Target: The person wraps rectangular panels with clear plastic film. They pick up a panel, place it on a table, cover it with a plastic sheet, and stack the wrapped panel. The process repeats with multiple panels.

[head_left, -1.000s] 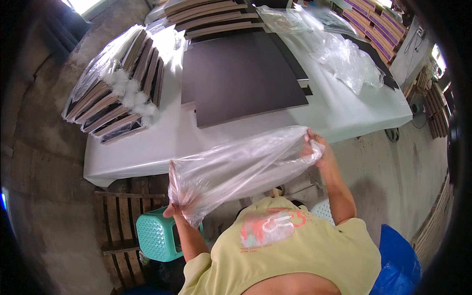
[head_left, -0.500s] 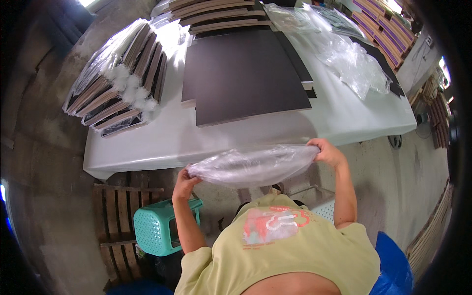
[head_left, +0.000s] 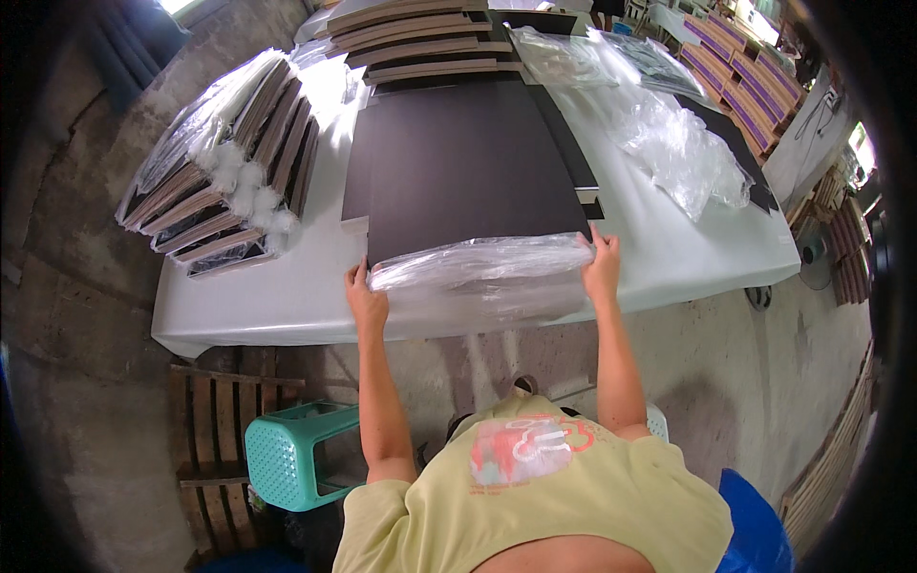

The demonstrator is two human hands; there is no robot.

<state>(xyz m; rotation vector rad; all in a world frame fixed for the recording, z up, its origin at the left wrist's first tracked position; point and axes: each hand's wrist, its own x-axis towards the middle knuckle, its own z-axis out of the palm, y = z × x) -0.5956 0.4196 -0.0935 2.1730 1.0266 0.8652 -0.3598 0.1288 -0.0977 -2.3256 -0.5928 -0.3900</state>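
Both my hands grip a clear plastic bag point(head_left: 482, 265) by the two ends of its mouth. My left hand point(head_left: 367, 296) is closed on the bag's left end, at the near left corner of a dark flat board point(head_left: 473, 162). My right hand point(head_left: 602, 267) is closed on the other end, at the board's near right corner. The mouth of the bag lies along the board's near edge and hides that edge. The rest of the bag hangs toward me over the white table cover. More dark boards point(head_left: 564, 134) lie beneath the front one.
Bagged boards point(head_left: 220, 172) lean in a row at the left of the white-covered table point(head_left: 267, 310). Further boards point(head_left: 430, 48) are stacked at the back. Loose clear plastic point(head_left: 683, 153) lies at the right. A green stool point(head_left: 287, 458) and a wooden pallet point(head_left: 215, 411) are below left.
Both hands have moved forward over the table, carrying the plastic bag from in front of my body to the near edge of the dark board.
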